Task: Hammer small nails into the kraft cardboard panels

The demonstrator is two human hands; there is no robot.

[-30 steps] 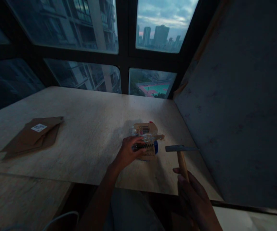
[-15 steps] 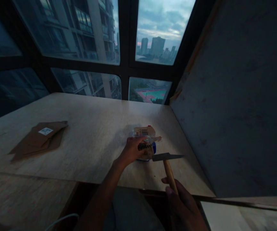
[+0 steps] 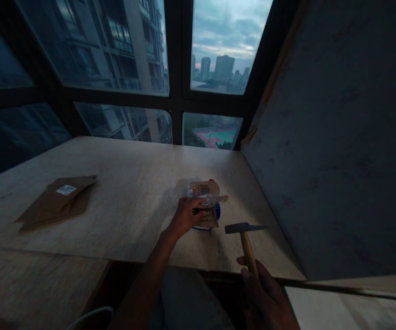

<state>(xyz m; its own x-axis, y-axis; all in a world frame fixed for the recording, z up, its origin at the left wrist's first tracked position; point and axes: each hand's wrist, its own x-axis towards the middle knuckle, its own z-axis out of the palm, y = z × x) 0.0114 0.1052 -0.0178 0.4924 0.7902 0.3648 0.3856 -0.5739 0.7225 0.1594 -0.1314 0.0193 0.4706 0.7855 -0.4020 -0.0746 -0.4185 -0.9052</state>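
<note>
Hammer, grey metal head w/ tan wooden handle, is gripped in R hand; L hand pinches dark zigzag-edged piece at brown cardboard-&-clear-plastic pkg on pale flat tabletop.

The hammer has a dull metal head and wooden handle. The package shows brown card and glossy clear plastic; the flat pile looks like matt paper, the surface smooth, faintly shiny.
</note>
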